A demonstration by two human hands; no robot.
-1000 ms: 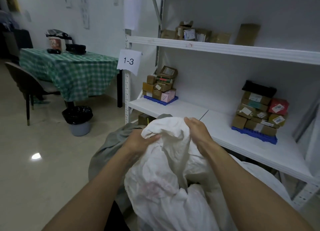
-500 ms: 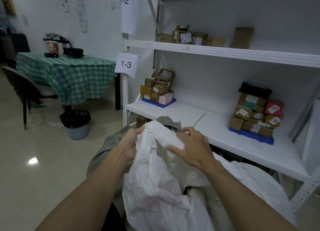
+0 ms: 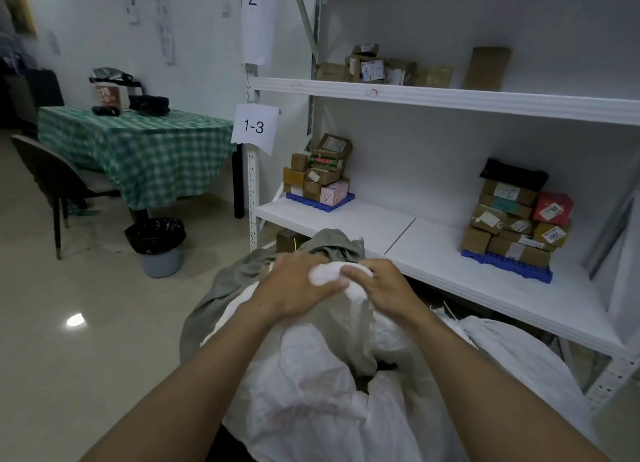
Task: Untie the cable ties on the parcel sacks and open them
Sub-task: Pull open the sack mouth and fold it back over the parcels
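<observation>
A large white woven parcel sack [image 3: 311,385] stands in front of me, its top gathered into a bunch. My left hand [image 3: 294,288] grips the bunched top from the left. My right hand [image 3: 384,285] grips the same bunch from the right, fingers curled over the white fabric. Behind it a grey-green sack [image 3: 221,285] leans, its top [image 3: 336,246] poking up past my hands. A thin yellow tie [image 3: 295,244] shows near that grey top. No tie is visible on the white sack; my hands cover its neck.
A white shelf rack [image 3: 450,253] stands close on the right, holding stacks of small cardboard parcels on blue pallets [image 3: 320,201]. Another white sack [image 3: 512,350] lies under the shelf. A bin [image 3: 157,246], a chair [image 3: 55,184] and a green-checked table [image 3: 138,142] stand at left.
Both hands have come lower and closer together, pressing the white sack's top down into a tight bunch. My right hand, flat on the fabric half a second ago, now curls round it.
</observation>
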